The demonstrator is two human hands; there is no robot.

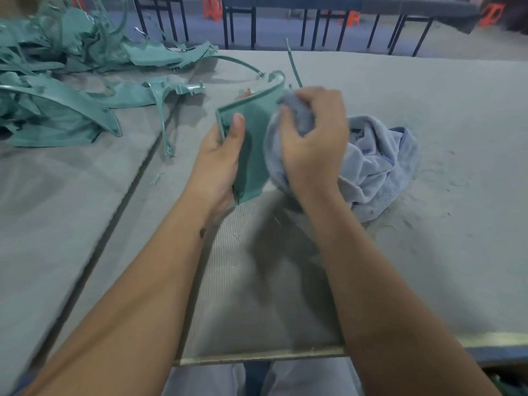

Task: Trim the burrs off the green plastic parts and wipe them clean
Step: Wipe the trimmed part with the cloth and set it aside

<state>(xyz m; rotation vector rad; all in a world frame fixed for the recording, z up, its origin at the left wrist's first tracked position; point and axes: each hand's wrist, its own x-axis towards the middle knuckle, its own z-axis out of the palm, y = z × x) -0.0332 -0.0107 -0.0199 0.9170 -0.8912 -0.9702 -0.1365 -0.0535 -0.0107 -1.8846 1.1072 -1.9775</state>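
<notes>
L hand (221, 155) gripping green part (251, 144), R hand (311, 141) w/ bunched cloth (371, 167) (against part's face).

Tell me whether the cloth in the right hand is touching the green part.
Touching. The head view shows the blue cloth, bunched in the right hand, pressed against the green plastic part that the left hand holds.

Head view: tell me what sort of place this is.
Probably a factory finishing bench: a pile of green plastic parts on a grey felt-covered table, with rows of metal-legged tables behind.
</notes>
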